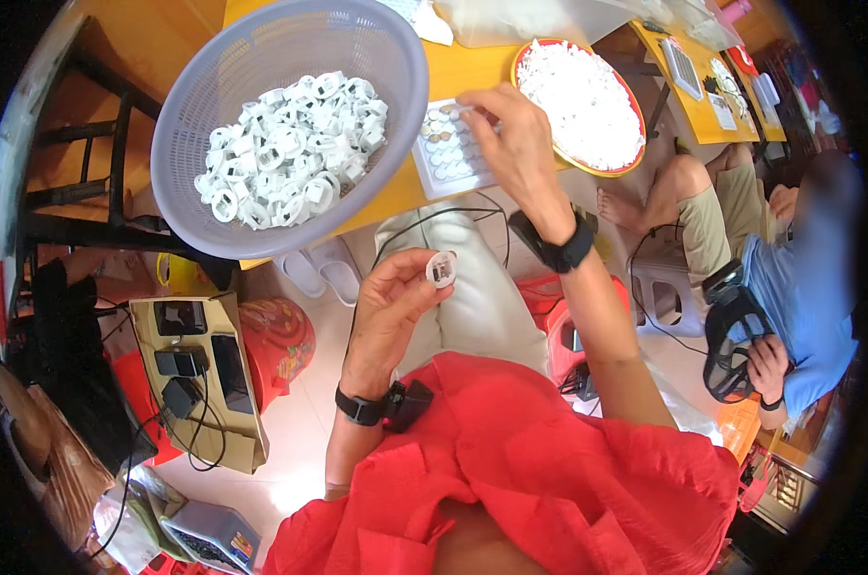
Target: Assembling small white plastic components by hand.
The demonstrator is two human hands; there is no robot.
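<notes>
Head view: left hand [388, 305] raised over the lap, fingertips pinched on a small round white plastic ring part [441, 269] with a dark centre, held up clear of the table. Black wristband on that wrist. Right hand [517, 144] reaches forward over the yellow table [453, 72], fingers curled down onto a small white rectangular tray of round pieces [445, 149]; whether it grips one of the pieces, cannot tell. Black band on the right wrist too. Left of the tray, a large lavender plastic colander basket [185, 96] heaped with white ring parts [295, 144]. Right of the tray, a red-rimmed round plate [633, 120] piled with small white bits. Red cloth [549, 470] covers the lap. Another person in a blue shirt [803, 297] sits at right, well apart. Below left, a cardboard box with phones and cables [199, 374] on the floor.
</notes>
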